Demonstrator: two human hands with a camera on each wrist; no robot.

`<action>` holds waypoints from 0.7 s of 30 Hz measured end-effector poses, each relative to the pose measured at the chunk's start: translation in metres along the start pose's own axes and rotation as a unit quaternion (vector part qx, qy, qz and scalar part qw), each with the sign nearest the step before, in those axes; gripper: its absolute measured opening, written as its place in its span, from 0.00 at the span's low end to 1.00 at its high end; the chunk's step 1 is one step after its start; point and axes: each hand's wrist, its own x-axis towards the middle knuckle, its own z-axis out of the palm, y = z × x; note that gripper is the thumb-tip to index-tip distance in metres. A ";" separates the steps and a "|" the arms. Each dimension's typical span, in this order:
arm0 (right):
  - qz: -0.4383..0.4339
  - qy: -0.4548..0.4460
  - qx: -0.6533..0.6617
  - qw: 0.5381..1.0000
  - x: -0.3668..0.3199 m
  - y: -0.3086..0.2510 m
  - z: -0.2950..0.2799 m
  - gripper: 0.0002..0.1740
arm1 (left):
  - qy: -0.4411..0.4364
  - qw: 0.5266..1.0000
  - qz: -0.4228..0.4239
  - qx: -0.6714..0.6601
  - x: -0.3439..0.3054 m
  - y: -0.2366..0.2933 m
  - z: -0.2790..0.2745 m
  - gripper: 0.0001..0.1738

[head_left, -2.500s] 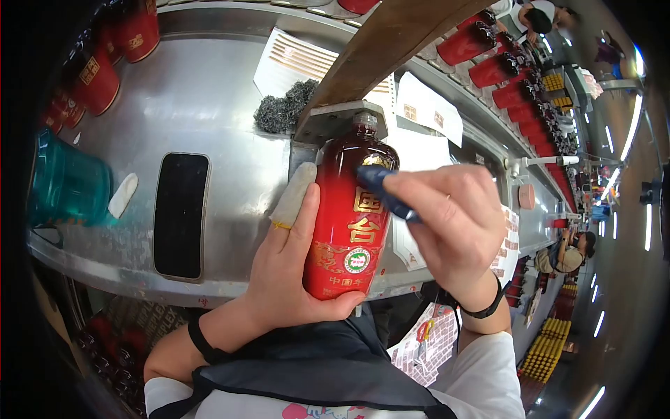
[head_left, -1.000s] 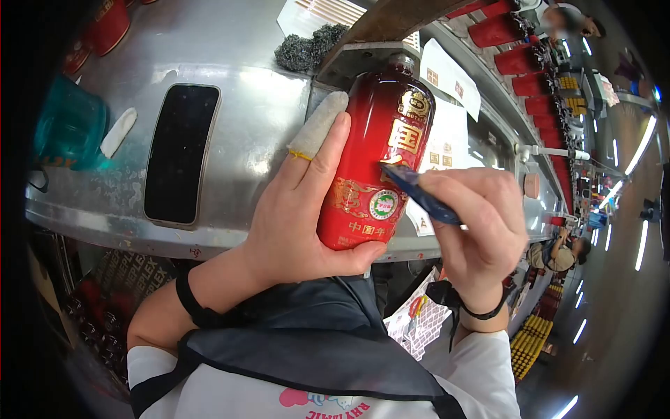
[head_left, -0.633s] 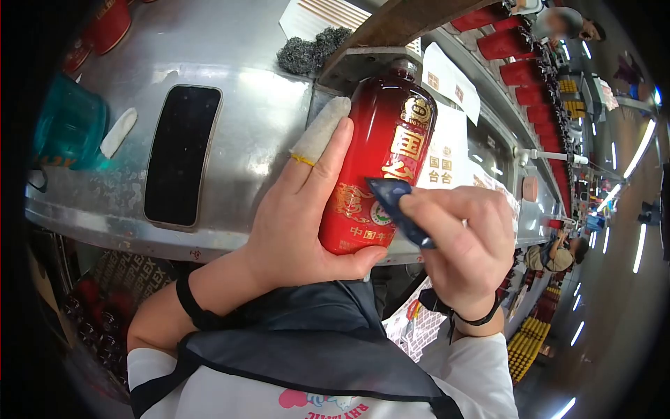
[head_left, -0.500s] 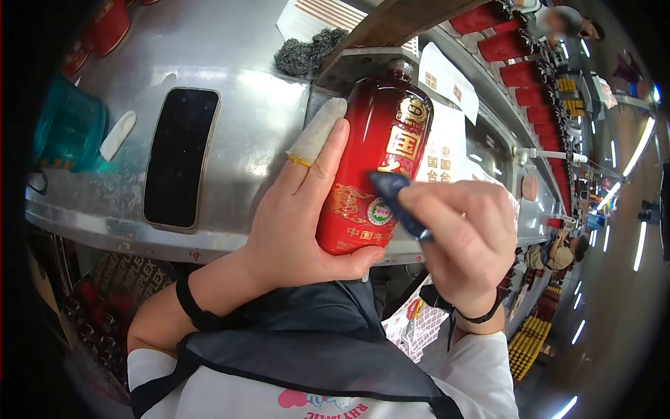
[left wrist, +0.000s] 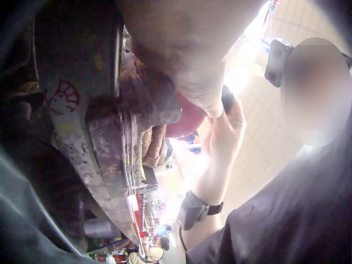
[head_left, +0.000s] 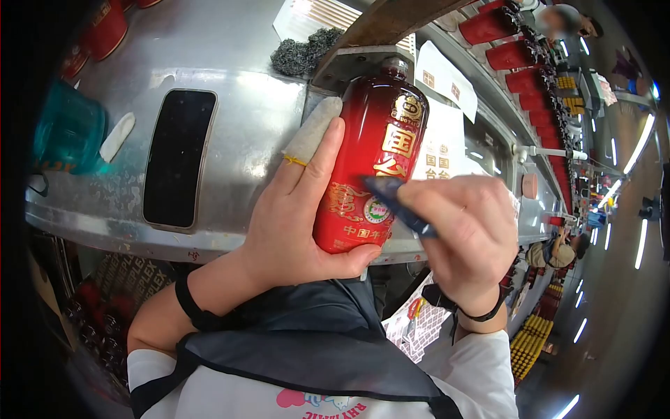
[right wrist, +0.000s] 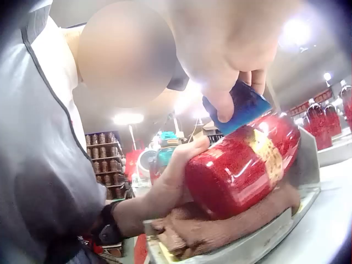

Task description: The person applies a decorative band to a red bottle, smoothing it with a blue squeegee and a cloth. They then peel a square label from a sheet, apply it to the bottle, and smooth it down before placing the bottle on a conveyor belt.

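Observation:
A glossy red bottle with gold characters and a round green-and-white mark lies tilted before me. My left hand grips it along its left side, thumb at the base. A whitish cloth cover with a yellow band wraps one left finger. Between thumb and fingers, my right hand pinches a dark blue scraper, its edge against the bottle just below the second large character. The right wrist view shows the flat blue scraper close over the bottle's upper face, and brown padding beneath the bottle.
On the metal bench lie a black phone, dark wire wool and a small white piece. A teal container stands left. Printed sheets lie beyond the bottle. Red bottles line the right.
The scraper has moved from the upper emblem down to the lower characters, then made small strokes there. My left hand keeps its grip. The head view has shifted, so the bench appears higher.

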 end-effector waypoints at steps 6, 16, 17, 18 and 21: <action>0.007 -0.034 0.014 0.999 0.001 -0.009 -0.004 0.24 | -0.001 1.000 -0.006 -0.015 -0.001 0.000 0.001 0.68; 0.025 -0.020 0.033 0.999 -0.001 -0.010 -0.001 0.26 | 0.022 1.000 0.008 -0.009 0.000 0.001 0.001 0.66; 0.038 -0.032 0.055 0.997 -0.002 -0.008 -0.004 0.27 | 0.021 1.000 0.014 -0.001 0.000 0.000 0.001 0.66; 0.056 -0.044 0.062 0.996 0.002 -0.005 -0.009 0.24 | 0.019 1.000 0.019 0.007 0.000 0.000 0.001 0.66; 0.168 -0.008 0.102 0.980 0.016 0.002 -0.008 0.18 | 0.024 0.999 0.024 0.005 0.001 0.002 0.001 0.67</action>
